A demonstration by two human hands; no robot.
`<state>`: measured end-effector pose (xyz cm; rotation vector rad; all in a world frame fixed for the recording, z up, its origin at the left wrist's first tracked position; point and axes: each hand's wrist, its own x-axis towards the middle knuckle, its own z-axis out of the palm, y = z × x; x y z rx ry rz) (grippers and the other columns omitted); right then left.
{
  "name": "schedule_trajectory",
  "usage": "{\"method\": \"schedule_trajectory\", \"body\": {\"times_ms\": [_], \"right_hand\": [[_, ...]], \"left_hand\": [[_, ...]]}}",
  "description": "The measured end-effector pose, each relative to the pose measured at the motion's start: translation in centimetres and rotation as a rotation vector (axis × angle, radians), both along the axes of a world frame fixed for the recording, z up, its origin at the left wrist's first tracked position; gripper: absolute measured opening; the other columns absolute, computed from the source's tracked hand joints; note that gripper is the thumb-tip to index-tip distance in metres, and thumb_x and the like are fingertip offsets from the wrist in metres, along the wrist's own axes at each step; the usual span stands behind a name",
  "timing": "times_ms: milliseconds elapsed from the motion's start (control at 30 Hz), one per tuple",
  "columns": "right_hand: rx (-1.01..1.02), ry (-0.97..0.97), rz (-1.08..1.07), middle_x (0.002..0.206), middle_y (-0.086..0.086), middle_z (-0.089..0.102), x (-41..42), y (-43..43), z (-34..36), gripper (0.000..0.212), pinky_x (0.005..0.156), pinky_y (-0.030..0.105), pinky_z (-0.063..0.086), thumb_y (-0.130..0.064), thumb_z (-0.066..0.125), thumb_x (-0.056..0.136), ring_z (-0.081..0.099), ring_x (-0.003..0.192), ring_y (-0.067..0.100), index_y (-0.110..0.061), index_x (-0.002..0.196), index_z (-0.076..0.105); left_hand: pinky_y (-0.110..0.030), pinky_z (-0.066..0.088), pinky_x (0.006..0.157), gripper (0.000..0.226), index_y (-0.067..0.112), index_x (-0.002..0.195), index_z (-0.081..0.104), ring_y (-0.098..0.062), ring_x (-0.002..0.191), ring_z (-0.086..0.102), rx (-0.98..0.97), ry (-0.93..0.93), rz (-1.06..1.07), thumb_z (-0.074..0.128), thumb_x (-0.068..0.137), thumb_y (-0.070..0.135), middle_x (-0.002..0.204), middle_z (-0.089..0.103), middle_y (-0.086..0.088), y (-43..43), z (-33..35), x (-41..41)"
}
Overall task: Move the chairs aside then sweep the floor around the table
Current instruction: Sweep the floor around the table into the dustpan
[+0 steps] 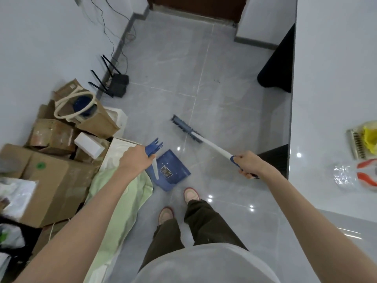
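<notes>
Head view. Left hand [135, 160] closed round the upright dustpan handle [155, 168], just below its blue comb top. Dustpan [173, 172] resting on the floor [224, 88] ahead of the feet, mouth facing away. Right hand [247, 163] wrapped round the blue grip of the broom [212, 145]; broom head [186, 128] down on the tiles beyond the dustpan, near but apart from it. White tabletop [326, 99] along the right side. No chairs visible here.

Risks, as judged: dustpan sits against a green cloth [122, 201] and a heap of boxes [51, 176]; a wide stroke likely to snag the cloth or push dirt under it. Router [119, 84] and loose cables [114, 43] lie on the floor by the wall; bristles could catch a cable and drag the unit. Small dark specks farther out easily missed. Glossy tiles may let the dustpan slide if the handle grip slackens.

Count: one broom, one dustpan, one router, two hands, two shoes. Several boxes, number unclear. Small items on the tabletop, blurred.
</notes>
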<state>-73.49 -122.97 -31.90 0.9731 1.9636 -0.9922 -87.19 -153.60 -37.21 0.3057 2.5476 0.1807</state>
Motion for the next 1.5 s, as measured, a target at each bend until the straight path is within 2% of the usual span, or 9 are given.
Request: {"method": "schedule_trajectory", "body": {"times_ms": [233, 400, 567, 700, 833, 1033, 1167, 1333, 1500], "right_hand": [[0.280, -0.053, -0.083, 0.068, 0.014, 0.060, 5.6, -0.6, -3.6, 0.027, 0.051, 0.029, 0.044, -0.012, 0.035, 0.098, 0.053, 0.050, 0.022, 0.003, 0.108, 0.056], [0.184, -0.177, -0.372, 0.050, 0.003, 0.047, 7.2, -0.7, -4.2, 0.041, 0.038, 0.018, 0.037, 0.002, 0.044, 0.094, 0.044, 0.044, 0.012, -0.007, 0.054, 0.045], [0.147, -0.198, -0.212, 0.019, -0.003, 0.040, 8.2, -2.0, -4.9, 0.036, 0.024, 0.016, 0.034, -0.003, 0.036, 0.096, 0.049, 0.037, 0.016, -0.010, 0.060, 0.040], [0.010, -0.191, -0.069, 0.049, 0.011, 0.051, 7.6, -4.6, -4.1, 0.028, 0.044, 0.023, 0.035, 0.002, 0.041, 0.092, 0.045, 0.043, 0.018, 0.001, 0.066, 0.053], [-0.067, -0.198, -0.041, 0.059, 0.008, 0.046, 6.9, -6.4, -2.8, 0.022, 0.044, 0.020, 0.032, -0.003, 0.045, 0.094, 0.041, 0.044, 0.013, -0.004, 0.075, 0.054], [-0.259, -0.150, -0.325, 0.056, 0.003, 0.037, 7.7, -5.9, 0.9, 0.021, 0.036, 0.016, 0.023, -0.011, 0.045, 0.093, 0.027, 0.034, 0.007, -0.011, 0.072, 0.044], [-0.227, -0.090, -0.366, 0.059, 0.005, 0.040, 9.1, -6.1, 1.9, 0.009, 0.033, 0.015, 0.025, -0.015, 0.044, 0.096, 0.029, 0.033, 0.005, -0.007, 0.093, 0.047], [-0.042, -0.044, -0.409, 0.061, 0.006, 0.044, 11.2, -8.5, 0.3, 0.024, 0.033, 0.016, 0.029, -0.021, 0.042, 0.099, 0.034, 0.040, 0.011, -0.005, 0.110, 0.056], [0.137, -0.052, -0.369, 0.055, 0.011, 0.047, 12.1, -9.5, -3.5, 0.032, 0.040, 0.024, 0.033, -0.012, 0.037, 0.097, 0.041, 0.041, 0.021, 0.008, 0.104, 0.060]], "left_hand": [[-0.037, 0.048, 0.080, 0.041, 0.009, 0.111, 0.065, -0.035, 0.101, 0.063, 0.014, 0.034, -0.157, 0.056, 0.090, 0.043, 0.108, 0.069, -0.016, 1.1, 0.1, 0.2], [-0.037, 0.049, 0.077, 0.040, 0.007, 0.106, 0.064, -0.035, 0.098, 0.063, 0.011, 0.032, -0.204, 0.057, 0.090, 0.043, 0.105, 0.068, -0.016, 2.6, 0.2, 0.1], [-0.036, 0.049, 0.076, 0.034, 0.007, 0.103, 0.064, -0.035, 0.096, 0.063, 0.032, 0.034, -0.201, 0.060, 0.089, 0.038, 0.101, 0.069, -0.015, 3.7, 0.2, 0.7], [-0.035, 0.049, 0.074, 0.030, 0.007, 0.101, 0.065, -0.036, 0.093, 0.064, 0.070, 0.033, -0.203, 0.061, 0.088, 0.035, 0.099, 0.069, -0.016, 4.6, 0.5, 0.8], [-0.034, 0.048, 0.073, 0.028, 0.007, 0.099, 0.065, -0.035, 0.090, 0.064, 0.091, 0.031, -0.201, 0.061, 0.088, 0.032, 0.096, 0.069, -0.016, 5.1, 0.7, 0.6], [-0.034, 0.047, 0.071, 0.032, 0.006, 0.099, 0.063, -0.036, 0.090, 0.064, 0.074, 0.035, -0.218, 0.061, 0.089, 0.036, 0.096, 0.069, -0.016, 4.4, 1.1, 0.6], [-0.034, 0.048, 0.073, 0.035, 0.005, 0.099, 0.064, -0.036, 0.090, 0.064, 0.093, 0.017, -0.236, 0.061, 0.088, 0.038, 0.096, 0.069, -0.017, 3.3, 1.0, 0.6], [-0.034, 0.048, 0.071, 0.039, 0.006, 0.092, 0.064, -0.035, 0.086, 0.064, 0.086, -0.004, -0.302, 0.059, 0.088, 0.044, 0.091, 0.069, -0.016, 1.1, 0.7, 1.5], [-0.034, 0.049, 0.069, 0.037, 0.006, 0.088, 0.064, -0.034, 0.083, 0.064, 0.118, -0.023, -0.332, 0.059, 0.088, 0.043, 0.088, 0.069, -0.016, -0.6, 0.6, 2.3]]}}
